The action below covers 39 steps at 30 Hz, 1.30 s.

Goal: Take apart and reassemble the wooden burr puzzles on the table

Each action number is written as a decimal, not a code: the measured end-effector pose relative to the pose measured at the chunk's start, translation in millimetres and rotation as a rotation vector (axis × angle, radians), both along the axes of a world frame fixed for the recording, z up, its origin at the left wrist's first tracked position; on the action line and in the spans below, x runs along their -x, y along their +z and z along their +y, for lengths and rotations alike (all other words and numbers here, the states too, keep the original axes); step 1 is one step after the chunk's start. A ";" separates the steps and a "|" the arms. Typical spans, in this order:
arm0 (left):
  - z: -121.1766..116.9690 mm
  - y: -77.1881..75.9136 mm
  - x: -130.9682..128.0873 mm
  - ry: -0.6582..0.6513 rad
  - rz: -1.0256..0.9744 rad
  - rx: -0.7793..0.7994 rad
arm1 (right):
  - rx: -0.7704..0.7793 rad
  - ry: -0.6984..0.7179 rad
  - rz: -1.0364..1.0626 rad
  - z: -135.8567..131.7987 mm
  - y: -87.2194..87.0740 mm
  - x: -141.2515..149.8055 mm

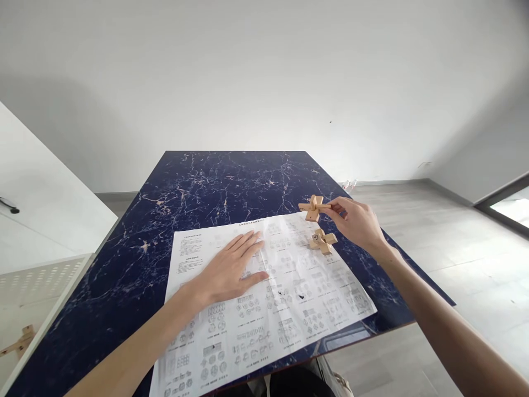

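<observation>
My left hand (235,266) lies flat, fingers stretched out, on a large creased instruction sheet (190,249) printed with small diagrams and text. Between the fingertips of my right hand (356,219) is one arm of a cross-shaped wooden burr puzzle (313,208), at the sheet's upper right corner. I cannot tell whether that puzzle touches the table or hangs just above it. A second wooden burr puzzle (323,241), marked with a dark round symbol, sits on the right part of the sheet, just below the held one.
The sheet lies on a dark blue marbled table (223,182) standing near a white wall. At the lower left, a wooden piece (19,344) shows beside a white perforated panel (39,284). A white door with a dark handle (9,207) is at the left.
</observation>
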<state>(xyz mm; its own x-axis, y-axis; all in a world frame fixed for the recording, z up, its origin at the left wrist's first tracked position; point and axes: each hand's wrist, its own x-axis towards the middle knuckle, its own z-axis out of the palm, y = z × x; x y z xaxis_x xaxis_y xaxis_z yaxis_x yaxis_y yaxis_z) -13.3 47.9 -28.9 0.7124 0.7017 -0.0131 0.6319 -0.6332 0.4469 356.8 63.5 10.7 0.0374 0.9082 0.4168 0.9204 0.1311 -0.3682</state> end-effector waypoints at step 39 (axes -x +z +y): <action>6.0 9.6 31.0 0.297 -0.776 0.481 | 0.153 0.560 0.795 -20.6 -38.3 162.4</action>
